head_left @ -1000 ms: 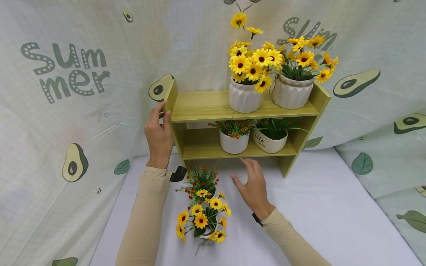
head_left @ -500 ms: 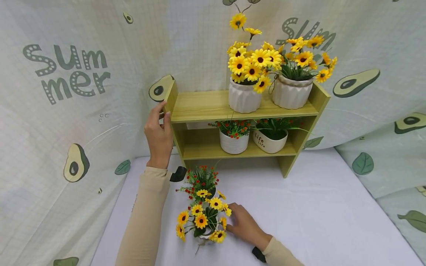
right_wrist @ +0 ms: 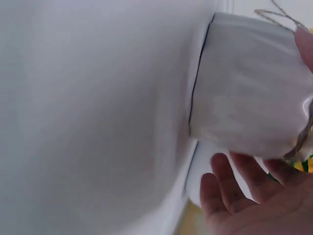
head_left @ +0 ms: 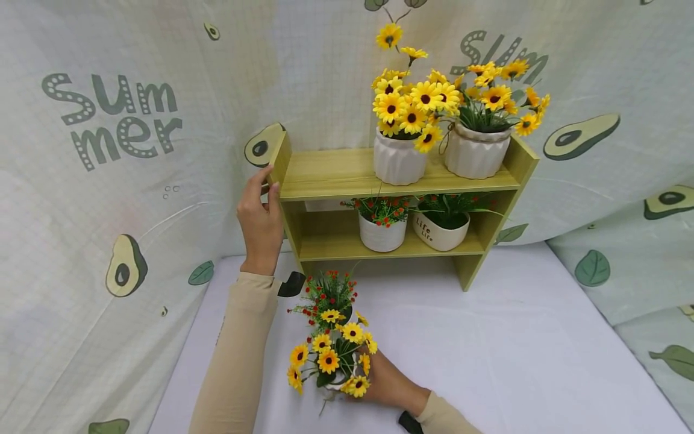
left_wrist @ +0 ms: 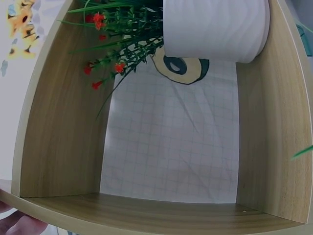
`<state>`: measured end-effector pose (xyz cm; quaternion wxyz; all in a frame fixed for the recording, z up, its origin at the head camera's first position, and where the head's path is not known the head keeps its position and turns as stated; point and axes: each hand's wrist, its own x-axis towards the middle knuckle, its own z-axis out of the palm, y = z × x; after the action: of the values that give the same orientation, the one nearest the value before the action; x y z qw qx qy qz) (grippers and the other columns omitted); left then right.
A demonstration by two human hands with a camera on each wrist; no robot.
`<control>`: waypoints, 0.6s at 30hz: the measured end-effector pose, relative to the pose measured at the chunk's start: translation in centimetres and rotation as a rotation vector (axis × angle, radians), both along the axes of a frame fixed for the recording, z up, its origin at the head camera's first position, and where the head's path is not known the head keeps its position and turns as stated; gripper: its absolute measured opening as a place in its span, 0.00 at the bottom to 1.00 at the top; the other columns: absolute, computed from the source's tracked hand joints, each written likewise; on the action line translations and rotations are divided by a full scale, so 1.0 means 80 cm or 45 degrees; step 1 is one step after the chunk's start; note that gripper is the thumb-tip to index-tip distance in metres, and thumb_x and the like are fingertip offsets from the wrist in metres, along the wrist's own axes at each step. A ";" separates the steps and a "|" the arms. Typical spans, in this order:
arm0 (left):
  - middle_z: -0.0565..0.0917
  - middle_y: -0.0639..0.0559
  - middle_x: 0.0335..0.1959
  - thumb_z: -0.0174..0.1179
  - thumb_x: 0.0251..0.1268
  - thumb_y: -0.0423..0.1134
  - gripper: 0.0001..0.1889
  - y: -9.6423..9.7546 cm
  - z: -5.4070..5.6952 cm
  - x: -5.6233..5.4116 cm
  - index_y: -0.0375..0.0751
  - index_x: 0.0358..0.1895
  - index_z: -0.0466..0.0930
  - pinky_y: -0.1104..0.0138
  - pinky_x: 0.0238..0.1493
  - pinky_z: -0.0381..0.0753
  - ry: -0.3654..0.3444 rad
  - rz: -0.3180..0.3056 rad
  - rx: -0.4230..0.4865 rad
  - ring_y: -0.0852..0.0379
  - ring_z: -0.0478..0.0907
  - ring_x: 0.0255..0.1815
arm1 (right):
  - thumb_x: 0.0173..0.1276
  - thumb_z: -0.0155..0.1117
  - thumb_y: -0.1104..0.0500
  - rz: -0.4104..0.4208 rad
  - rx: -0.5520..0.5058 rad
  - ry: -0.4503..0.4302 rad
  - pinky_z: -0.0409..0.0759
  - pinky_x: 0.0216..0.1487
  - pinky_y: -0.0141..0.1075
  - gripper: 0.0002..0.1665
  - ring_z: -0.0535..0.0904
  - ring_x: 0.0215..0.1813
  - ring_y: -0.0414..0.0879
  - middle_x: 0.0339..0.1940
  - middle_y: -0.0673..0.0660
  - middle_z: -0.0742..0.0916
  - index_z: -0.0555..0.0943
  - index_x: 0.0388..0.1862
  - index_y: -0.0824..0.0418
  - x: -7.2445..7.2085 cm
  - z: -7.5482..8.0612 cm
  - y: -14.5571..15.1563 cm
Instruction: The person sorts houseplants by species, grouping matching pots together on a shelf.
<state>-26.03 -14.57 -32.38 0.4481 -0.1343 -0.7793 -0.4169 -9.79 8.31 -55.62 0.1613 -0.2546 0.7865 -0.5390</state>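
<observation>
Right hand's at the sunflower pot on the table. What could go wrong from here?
First, the right hand is around the table's sunflower pot, but how firmly I can't tell, so it might slip when lifted.

Second, the red-flowered plant is close behind, its foliage overlapping the sunflowers in the head view; a lift could snag or nudge it.

Third, the left hand is at the shelf's side; a push there might rock the pots on top.

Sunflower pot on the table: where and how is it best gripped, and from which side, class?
Probably round the pot's white wall, below the twine, with the right hand coming from the right: the pot stands upright, blooms overhang its rim, and the red-flowered plant crowds its far side.
</observation>
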 end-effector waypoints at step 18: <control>0.85 0.36 0.60 0.58 0.82 0.37 0.19 -0.001 0.000 0.002 0.32 0.68 0.79 0.63 0.41 0.82 -0.011 0.005 0.008 0.41 0.86 0.54 | 0.61 0.84 0.48 -0.005 0.052 0.057 0.73 0.74 0.39 0.46 0.77 0.71 0.40 0.70 0.52 0.83 0.74 0.75 0.59 0.001 -0.003 -0.017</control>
<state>-25.88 -14.66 -32.35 0.4460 -0.1295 -0.7802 -0.4191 -9.70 6.91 -55.82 0.1478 -0.2616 0.8014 -0.5173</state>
